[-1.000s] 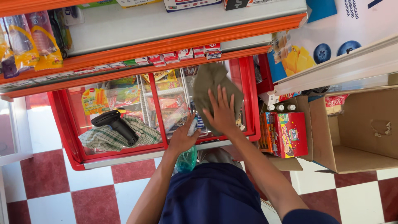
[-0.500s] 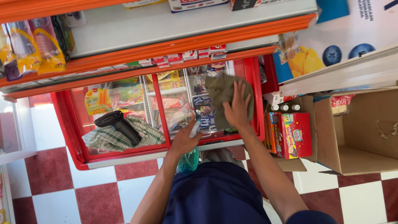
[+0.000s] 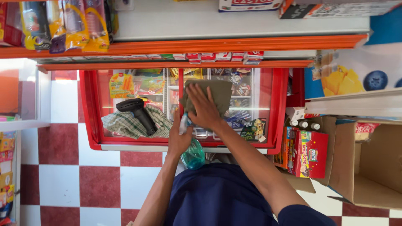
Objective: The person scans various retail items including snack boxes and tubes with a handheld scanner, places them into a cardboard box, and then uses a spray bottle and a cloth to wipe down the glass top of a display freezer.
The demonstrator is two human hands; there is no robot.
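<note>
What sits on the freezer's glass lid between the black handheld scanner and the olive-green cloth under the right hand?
In the head view, only bare glass lid: scanner lies on a checked cloth, apart from the olive-green cloth under the right hand.

We count two hands: one right hand (image 3: 204, 109) flat on one green cloth (image 3: 209, 95), and one left hand (image 3: 179, 140) around one teal spray bottle (image 3: 192, 155). At nine o'clock from them we see one checked cloth (image 3: 130, 123) with one black scanner (image 3: 138, 111) on it. At three o'clock we count three small white bottle caps (image 3: 304, 124) and one red box (image 3: 310, 154).
</note>
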